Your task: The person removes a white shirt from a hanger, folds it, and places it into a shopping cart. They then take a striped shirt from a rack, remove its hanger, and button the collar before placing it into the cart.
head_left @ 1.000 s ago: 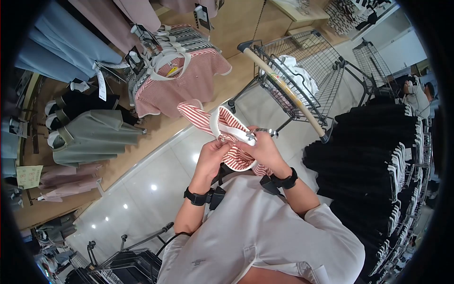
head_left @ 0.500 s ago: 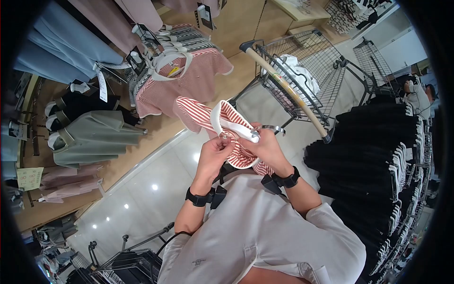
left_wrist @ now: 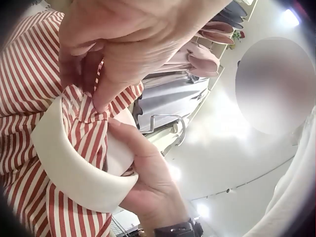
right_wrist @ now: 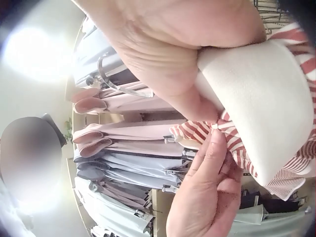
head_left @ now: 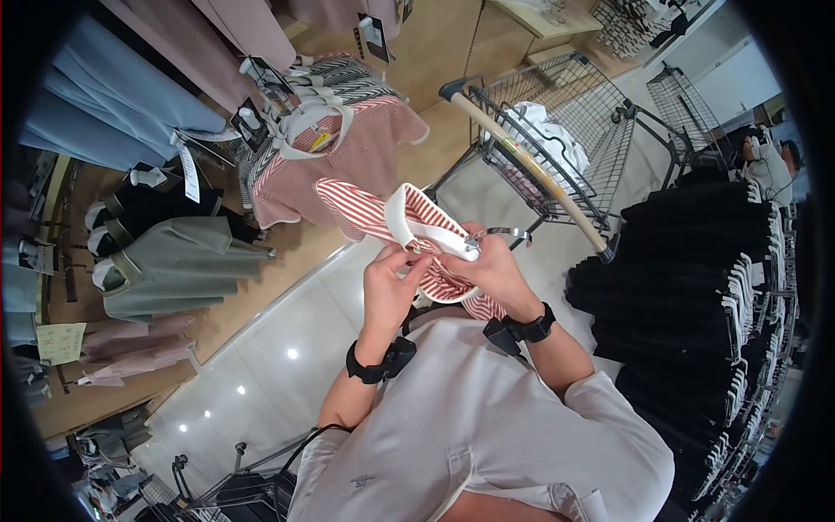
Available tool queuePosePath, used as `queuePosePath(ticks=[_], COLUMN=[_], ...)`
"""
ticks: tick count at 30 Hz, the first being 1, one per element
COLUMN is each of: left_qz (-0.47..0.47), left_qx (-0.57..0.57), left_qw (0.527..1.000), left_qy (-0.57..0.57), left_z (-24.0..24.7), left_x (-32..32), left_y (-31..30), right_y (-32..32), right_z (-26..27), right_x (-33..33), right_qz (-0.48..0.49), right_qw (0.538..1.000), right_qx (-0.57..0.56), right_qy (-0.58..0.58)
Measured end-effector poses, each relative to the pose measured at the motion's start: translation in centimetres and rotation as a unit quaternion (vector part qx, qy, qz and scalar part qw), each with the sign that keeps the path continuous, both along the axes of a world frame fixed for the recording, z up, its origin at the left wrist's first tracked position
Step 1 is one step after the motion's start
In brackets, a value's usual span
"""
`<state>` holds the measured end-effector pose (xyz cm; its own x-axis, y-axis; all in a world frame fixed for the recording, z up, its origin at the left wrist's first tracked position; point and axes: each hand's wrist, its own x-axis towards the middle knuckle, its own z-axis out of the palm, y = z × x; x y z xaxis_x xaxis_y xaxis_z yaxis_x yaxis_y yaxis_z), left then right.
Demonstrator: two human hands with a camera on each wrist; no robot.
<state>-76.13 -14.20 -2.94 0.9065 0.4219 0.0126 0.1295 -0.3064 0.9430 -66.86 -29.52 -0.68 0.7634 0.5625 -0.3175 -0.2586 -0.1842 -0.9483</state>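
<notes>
A red-and-white striped polo shirt with a white collar is up in front of my chest. It is on a white hanger, whose metal hook sticks out past my right hand. My left hand pinches the striped front opening just below the collar, thumb against fingertips. Close beside it, my right hand grips the shirt's neck together with the hanger, its thumb pressing the striped edge. Both thumbs meet at the same bit of cloth in the right wrist view. The lower part of the shirt is hidden behind my hands.
Pink striped shirts hang on the rack ahead to the left, with green shirts nearer. A wire shopping cart holding white cloth stands ahead right. Black garments fill a rail on my right. Another cart is at lower left.
The shirt's striped sleeve has swung slightly to the left, and the hanger hook shows further right. Both hands stay at the neck opening, with the left fingers shifting a little on the cloth.
</notes>
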Motion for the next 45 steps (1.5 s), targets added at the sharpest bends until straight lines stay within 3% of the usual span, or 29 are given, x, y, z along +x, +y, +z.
queuePosePath(ticks=[3,7,9,16,26,31,33,35,45], left_qz=[0.024,0.015,-0.002,-0.051,-0.006,0.012,0.012,0.012,-0.022], left_qx=[-0.011,-0.070,-0.293,-0.290,-0.279,-0.251,-0.338,-0.356,-0.476], left_qw=[0.999,0.996,0.956,0.955,0.960,0.968,0.941,0.934,0.878], left_qy=[-0.022,-0.044,0.003,0.026,-0.007,-0.006,0.015,0.025,0.057], left_z=[0.9,-1.3,-1.0,-2.0,-2.0,-2.1,-2.1,-2.1,-4.7], left_x=[0.4,0.6,0.5,0.1,0.4,0.3,0.5,0.7,1.9], left_y=[-0.4,0.2,0.6,2.7,2.0,1.5,1.4,1.3,1.2], right_y=[0.1,0.1,0.2,0.9,1.8,2.1,1.9,1.8,0.7], right_z=[0.1,0.7,0.9,0.9,-0.3,-0.1,0.2,0.3,-4.1], right_x=[0.4,0.4,0.2,0.4,1.2,1.4,1.8,2.1,3.9], right_qz=[-0.003,-0.015,-0.017,0.026,0.070,0.063,0.054,0.046,0.026], right_qw=[0.999,0.998,0.997,0.995,0.997,0.997,0.994,0.986,0.977], right_qx=[0.039,0.046,0.059,0.047,-0.032,0.013,0.038,0.049,0.087], right_qy=[0.004,0.029,0.051,0.083,0.019,0.051,0.087,0.155,0.192])
